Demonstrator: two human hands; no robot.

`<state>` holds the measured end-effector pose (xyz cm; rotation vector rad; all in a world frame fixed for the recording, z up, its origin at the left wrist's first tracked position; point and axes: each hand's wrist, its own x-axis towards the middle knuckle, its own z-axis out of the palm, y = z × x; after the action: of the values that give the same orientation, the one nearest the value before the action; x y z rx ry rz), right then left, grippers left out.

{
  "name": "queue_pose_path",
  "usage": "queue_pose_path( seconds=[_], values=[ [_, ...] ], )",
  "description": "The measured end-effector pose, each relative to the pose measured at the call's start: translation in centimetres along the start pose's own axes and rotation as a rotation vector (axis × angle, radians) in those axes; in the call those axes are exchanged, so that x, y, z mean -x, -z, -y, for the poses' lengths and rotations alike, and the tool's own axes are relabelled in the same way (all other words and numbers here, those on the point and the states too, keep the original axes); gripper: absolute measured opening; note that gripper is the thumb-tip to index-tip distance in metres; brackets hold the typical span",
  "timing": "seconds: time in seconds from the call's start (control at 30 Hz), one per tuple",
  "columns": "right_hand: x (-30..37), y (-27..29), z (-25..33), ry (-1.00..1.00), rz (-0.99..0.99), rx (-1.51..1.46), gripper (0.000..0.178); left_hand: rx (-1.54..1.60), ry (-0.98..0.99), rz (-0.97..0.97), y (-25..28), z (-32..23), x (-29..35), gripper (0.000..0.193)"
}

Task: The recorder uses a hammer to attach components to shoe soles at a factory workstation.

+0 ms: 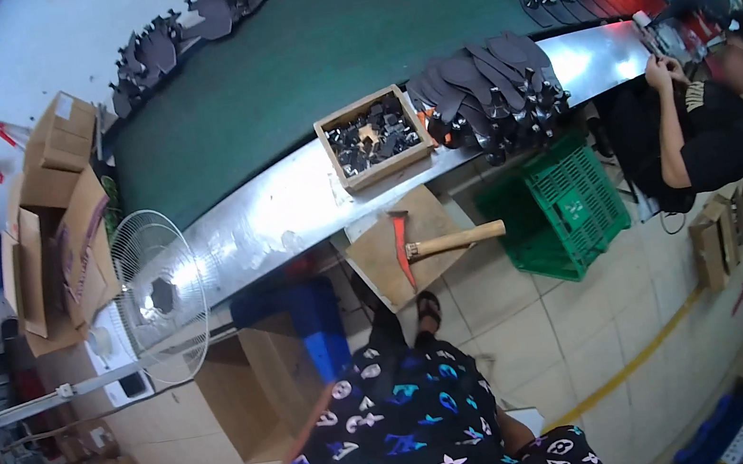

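Observation:
Neither of my hands shows; only bits of my bare arms appear beside my black patterned shirt (401,429), and the hands are hidden. In front of me a hammer (450,241) with a red head and wooden handle lies on a brown board (370,256). Beyond it, on the metal edge of the bench (277,212), stands a wooden box (391,170) of small black parts (367,137). To the box's right is a heap of dark grey sandal soles (489,85) with black straps.
A green conveyor belt (291,81) carries more soles (148,54) along its far edge. At right a seated person (701,125) works beside a green crate (570,212). Left are a fan (160,297), cardboard boxes (53,222) and a blue bin (308,323).

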<state>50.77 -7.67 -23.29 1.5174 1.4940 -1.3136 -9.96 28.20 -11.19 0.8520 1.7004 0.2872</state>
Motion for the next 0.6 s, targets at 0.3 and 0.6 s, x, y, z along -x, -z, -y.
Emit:
queue_pose_path(
  seconds=[0.3,0.6],
  values=[
    [-4.1,5.8,4.0,-0.041,-0.149,-0.140,0.026,0.001,-0.039,0.151,1.7,1.1,-14.6,0.035],
    [4.5,14.0,-3.9,-0.213,-0.063,-0.183,0.024,0.008,0.042,-0.109,-0.4,5.7,-16.7,0.030]
  ],
)
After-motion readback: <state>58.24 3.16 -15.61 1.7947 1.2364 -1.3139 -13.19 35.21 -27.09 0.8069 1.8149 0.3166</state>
